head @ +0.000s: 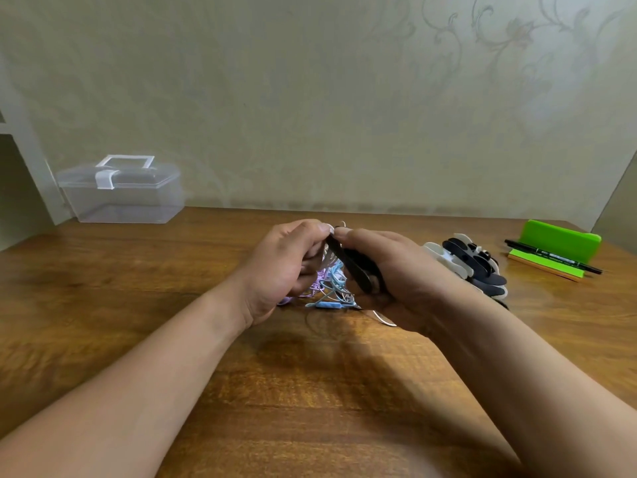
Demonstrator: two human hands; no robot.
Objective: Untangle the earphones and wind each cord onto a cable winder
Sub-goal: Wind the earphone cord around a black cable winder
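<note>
While both hands meet at mid-frame, just above the wooden table [103,305], the black cable winder [355,269] sits tilted between them. The right hand [403,274] curls round its lower end, fingers wrapped and holding firm. The left hand [282,267] has its fingers bent in tight, and thumb and forefinger pinch the winder's upper tip, where the fingertips of both hands nearly touch. A thin white loop shows right above that pinch. I cannot tell whether it is caught in the fingers.

The earphone tangle [332,288] lies on the table directly under and between the hands, at frame center. It is made of purple, pale blue and white cords knotted together, partly hidden by the left palm. A blue inline remote [326,306] lies at its near edge, and a white cord [384,318] trails out under the right wrist.

At center right, just beyond the right hand, is a pile of spare winders [475,263], black and white ones heaped together. At far right a green stand [560,238] has a black pen [555,257] lying across its front. At upper left, against the wall, stands a clear plastic box [120,198], lid shut and handle up.
</note>
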